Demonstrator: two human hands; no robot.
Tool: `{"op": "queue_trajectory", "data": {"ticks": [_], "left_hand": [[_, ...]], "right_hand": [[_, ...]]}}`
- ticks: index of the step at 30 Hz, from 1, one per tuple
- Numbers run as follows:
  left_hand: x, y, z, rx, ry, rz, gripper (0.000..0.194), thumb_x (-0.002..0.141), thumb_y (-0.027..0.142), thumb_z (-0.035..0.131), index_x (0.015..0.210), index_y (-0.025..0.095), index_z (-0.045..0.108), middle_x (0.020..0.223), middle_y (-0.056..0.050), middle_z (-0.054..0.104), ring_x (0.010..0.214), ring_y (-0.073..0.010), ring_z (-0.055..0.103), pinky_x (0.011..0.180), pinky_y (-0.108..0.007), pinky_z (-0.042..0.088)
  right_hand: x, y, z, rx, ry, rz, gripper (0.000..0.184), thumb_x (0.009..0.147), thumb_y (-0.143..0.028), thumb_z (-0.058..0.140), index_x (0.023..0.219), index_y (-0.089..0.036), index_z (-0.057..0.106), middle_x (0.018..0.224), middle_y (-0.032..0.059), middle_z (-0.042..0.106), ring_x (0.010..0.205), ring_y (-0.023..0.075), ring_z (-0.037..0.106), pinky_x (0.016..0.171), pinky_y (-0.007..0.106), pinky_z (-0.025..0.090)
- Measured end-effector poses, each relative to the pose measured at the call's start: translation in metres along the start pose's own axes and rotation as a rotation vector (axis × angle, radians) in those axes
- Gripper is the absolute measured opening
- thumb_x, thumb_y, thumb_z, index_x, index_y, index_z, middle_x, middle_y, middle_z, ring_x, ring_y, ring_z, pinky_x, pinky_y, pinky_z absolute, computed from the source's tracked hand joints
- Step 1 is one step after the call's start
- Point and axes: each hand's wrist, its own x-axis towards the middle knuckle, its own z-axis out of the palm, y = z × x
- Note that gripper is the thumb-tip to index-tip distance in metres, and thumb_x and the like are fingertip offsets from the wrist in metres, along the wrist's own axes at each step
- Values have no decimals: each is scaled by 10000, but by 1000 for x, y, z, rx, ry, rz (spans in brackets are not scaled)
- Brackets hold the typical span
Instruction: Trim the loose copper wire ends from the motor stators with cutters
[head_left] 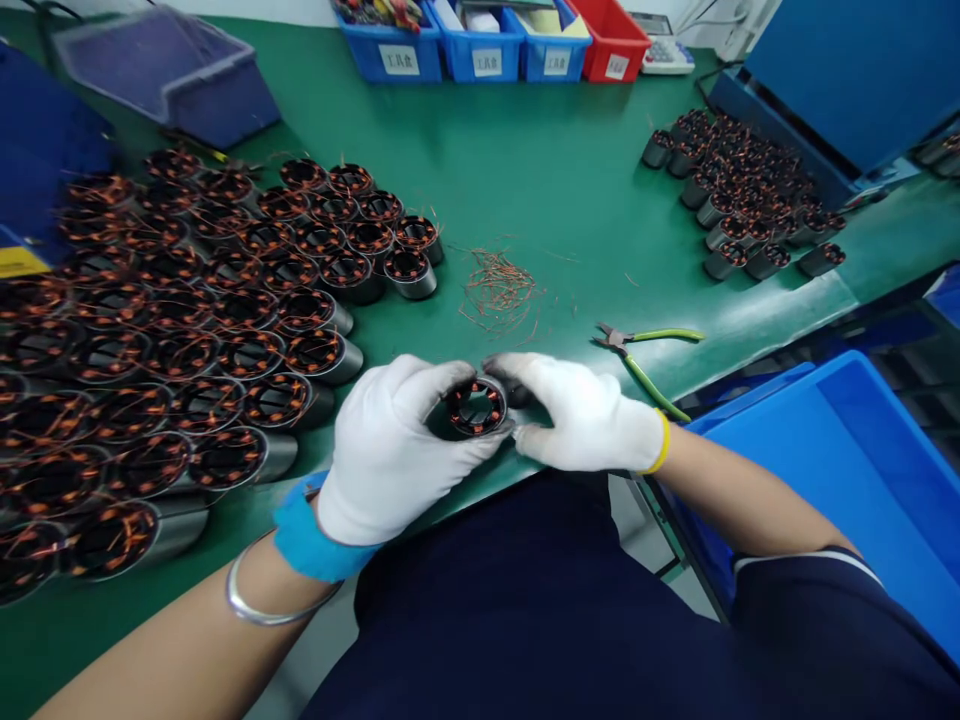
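1. Head view: gloved fingers hide part of the outer wall of the held wire-wound cylinder [493, 418]; cylinders [244, 455] on the left run past the frame edge.
2. Left hand [401, 440]: fingers curved, gripping the cylinder at the near edge of the green table [480, 140].
3. Right hand [581, 412]: fingers bent around the cylinder's right side; their exact contact is hard to make out.

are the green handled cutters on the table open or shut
Open: the cutters' green handles lie spread apart, and the jaw tips are parted.
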Motion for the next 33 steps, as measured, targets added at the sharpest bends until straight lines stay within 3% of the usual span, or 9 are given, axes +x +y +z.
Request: {"op": "queue_trajectory", "data": {"ticks": [2,8,11,16,21,25,27,30,33], "left_hand": [[0,0,1,25,-5,22,450,837,547,539,1100,188,604,908,-38,616,885,-229,646,783,-430,510],[2,0,3,-5,61,17,416,819,512,608,1069,179,606,865,-82,633,811,-242,635,748,-435,533],[1,1,1,-23,77,-6,415,835,499,598,1110,190,566,928,-71,631,868,-236,636,791,-427,533],[1,0,4,15,62,21,427,835,504,602,1100,170,572,902,-75,626,844,-231,635,766,-408,526],[2,-3,13,-9,261,64,421,741,500,707,994,169,641,784,-74,633,709,-233,631,671,-389,499],[2,1,12,45,270,149,384,761,455,706,961,127,683,729,-102,635,670,-254,612,627,-395,445],[2,6,10,65,232,170,350,785,448,676,920,126,699,693,-100,630,638,-250,600,609,-389,420],[2,13,11,67,110,147,374,815,489,617,881,134,714,652,-88,612,610,-243,587,598,-380,399],[0,16,14,35,40,106,407,798,528,614,884,144,719,659,-78,617,616,-239,593,607,-366,402]], "right_hand": [[-4,-6,5,-11,48,-24,431,785,-189,543,1213,-161,585,1172,105,673,1055,212,645,978,427,490],[5,1,-8,610,223,108,521,752,-396,646,1195,-151,522,932,65,683,849,170,668,756,343,568],[4,-2,1,536,143,206,547,650,-385,757,1103,-138,575,951,80,679,824,173,660,755,350,570],[3,-7,18,483,153,147,200,770,-350,671,798,-158,622,755,13,642,726,130,617,709,295,532],[12,6,4,745,503,219,291,772,-474,660,817,-199,578,683,-35,576,668,112,595,688,302,527],[8,-3,19,424,295,190,410,642,-460,780,906,-178,642,979,64,666,950,196,638,910,382,504],[5,-11,34,394,255,103,367,686,-416,758,938,-167,661,1061,85,660,1018,202,628,941,362,490],[4,-14,45,492,282,94,217,812,-369,634,796,-154,651,840,47,661,827,154,640,794,307,519],[9,-4,30,523,286,229,258,811,-393,626,726,-150,627,678,5,610,650,116,574,646,275,486]]}}
